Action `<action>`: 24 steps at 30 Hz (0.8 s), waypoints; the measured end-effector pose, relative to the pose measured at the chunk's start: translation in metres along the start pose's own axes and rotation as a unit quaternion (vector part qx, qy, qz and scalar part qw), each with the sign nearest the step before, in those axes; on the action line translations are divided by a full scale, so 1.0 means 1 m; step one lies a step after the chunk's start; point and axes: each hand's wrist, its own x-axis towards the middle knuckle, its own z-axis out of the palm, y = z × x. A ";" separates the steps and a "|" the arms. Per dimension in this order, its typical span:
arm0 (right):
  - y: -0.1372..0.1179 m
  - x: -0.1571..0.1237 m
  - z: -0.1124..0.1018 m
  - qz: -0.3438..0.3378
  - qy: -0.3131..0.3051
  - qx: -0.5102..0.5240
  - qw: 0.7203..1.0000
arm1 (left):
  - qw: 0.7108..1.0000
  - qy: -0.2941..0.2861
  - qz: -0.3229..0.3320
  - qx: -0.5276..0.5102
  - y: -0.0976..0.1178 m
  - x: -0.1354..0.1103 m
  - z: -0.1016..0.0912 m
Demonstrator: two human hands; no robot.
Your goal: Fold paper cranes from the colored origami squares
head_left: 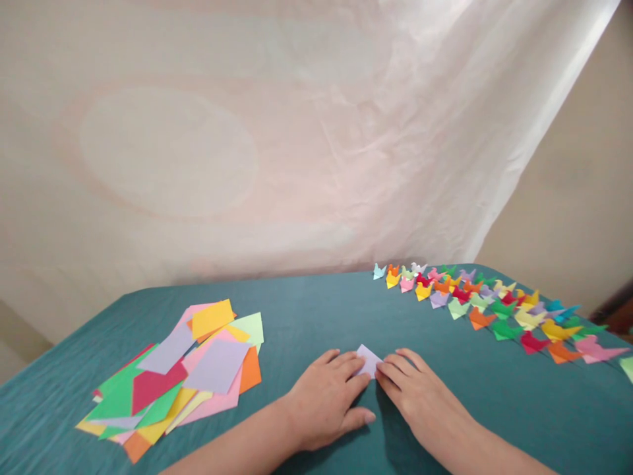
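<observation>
A small pale lilac folded paper (368, 359) lies on the teal tablecloth (316, 310) near the front middle. My left hand (329, 396) rests palm down with its fingers stretched out, the fingertips pressing the paper's left side. My right hand (420, 392) lies flat beside it, its fingertips on the paper's right edge. Most of the paper is hidden under the fingers.
A loose pile of coloured paper squares (182, 369) lies at the front left. Several folded paper birds (494, 307) in many colours stand in rows at the back right, reaching the table's right edge. A pale sheet (247, 145) hangs behind the table.
</observation>
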 end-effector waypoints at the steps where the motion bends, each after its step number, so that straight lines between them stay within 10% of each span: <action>1: 0.001 0.001 -0.001 -0.001 -0.001 0.000 1.000 | 1.000 0.003 -0.001 0.007 0.000 0.000 -0.001; 24: 0.018 -0.005 -0.022 0.046 -0.081 -0.013 0.996 | 0.999 -0.011 -0.034 0.037 -0.002 -0.010 -0.017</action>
